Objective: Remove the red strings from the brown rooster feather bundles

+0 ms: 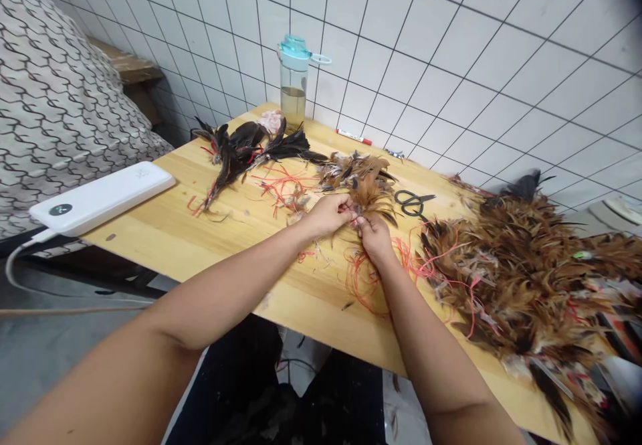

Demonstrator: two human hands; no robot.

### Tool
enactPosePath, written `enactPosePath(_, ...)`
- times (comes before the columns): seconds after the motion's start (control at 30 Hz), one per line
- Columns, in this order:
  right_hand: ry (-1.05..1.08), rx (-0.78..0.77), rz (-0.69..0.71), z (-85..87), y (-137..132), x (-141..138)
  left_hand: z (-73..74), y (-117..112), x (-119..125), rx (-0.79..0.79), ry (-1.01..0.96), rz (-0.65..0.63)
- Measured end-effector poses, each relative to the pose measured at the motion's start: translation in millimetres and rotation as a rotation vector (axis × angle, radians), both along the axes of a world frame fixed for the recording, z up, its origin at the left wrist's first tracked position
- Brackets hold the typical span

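Note:
Between my two hands is a small bunch of brown feathers (370, 192), its plumes fanned away from me. My left hand (331, 214) pinches the quill end, thumb and forefinger pressed together. Close against it, my right hand (375, 236) grips the same end, fingers closed. A bit of red string shows at the fingertips, partly hidden. Loose red strings (364, 284) lie under and around my right wrist. Just behind the bunch rests a pile of brown and grey feathers (341, 170). Black-handled scissors (412, 203) lie to the right of it.
A large heap of brown feathers (531, 264) covers the table's right side. Black feather bundles (241, 150) lie back left, near a water bottle (293, 83). A white power bank (103, 197) with a cable sits at the left edge. A red-and-white marker (354, 137) lies by the tiled wall.

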State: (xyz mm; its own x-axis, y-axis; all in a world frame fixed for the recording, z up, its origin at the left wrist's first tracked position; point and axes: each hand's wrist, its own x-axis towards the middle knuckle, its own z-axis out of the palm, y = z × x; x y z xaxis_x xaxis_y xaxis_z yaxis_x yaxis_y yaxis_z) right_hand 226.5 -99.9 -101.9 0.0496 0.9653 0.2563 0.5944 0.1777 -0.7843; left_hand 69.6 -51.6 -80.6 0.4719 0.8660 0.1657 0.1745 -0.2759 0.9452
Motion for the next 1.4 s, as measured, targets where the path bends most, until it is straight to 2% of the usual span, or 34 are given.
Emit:
enactPosePath(0.1, 0.174, -0.071, 0.027, -0.3, 0, -3, 6.2, 0, -4, 0.064, 0.075, 0.042)
enactPosePath(0.2, 0.270, -0.120, 0.024, 1.5, 0, -5, 15.8, -2, -11, 0.117, 0.105, 0.138)
enactPosePath(0.33, 0.289, -0.111, -0.007, 2.6, 1, 0, 25.2, -3, -17, 0.115, 0.095, 0.248)
enactPosePath(0.43, 0.264, -0.081, -0.064, 0.1, 6, 7, 29.4, -3, -22, 0.133, 0.102, 0.256)
enactPosePath(0.53, 0.136, -0.043, -0.170, -1.3, 10, 16, 34.0, -4, -26, 0.181, 0.102, 0.167)
enactPosePath(0.67, -0.267, -0.028, -0.280, 7.9, 7, 19, 36.8, -11, -24, 0.273, 0.160, -0.072)
enactPosePath(0.77, -0.603, -0.120, -0.316, 21.9, -3, 11, 33.1, -21, -14, 0.368, 0.210, -0.243)
enactPosePath(0.83, -0.781, -0.189, -0.312, 30.7, -9, 3, 29.9, -28, -7, 0.490, 0.216, -0.305)
enactPosePath(0.9, -0.894, -0.214, -0.281, 36.4, -12, -4, 28.3, -35, 0, 0.659, 0.234, -0.300)
enactPosePath(1.0, -0.962, -0.215, -0.224, 38.2, -13, -10, 31.3, -38, 3, 0.892, 0.293, -0.213)
enactPosePath(1.1, -1.008, -0.179, -0.116, 36.6, -14, -16, 37.9, -32, -2, 1.004, 0.336, -0.125)
enactPosePath(1.23, -1.102, -0.111, 0.073, 37.7, -18, -23, 42.5, -15, -18, 0.974, 0.315, -0.078)
enactPosePath(1.4, -1.084, 0.011, 0.234, 42.8, -26, -29, 37.4, 11, -36, 0.725, 0.262, -0.053)
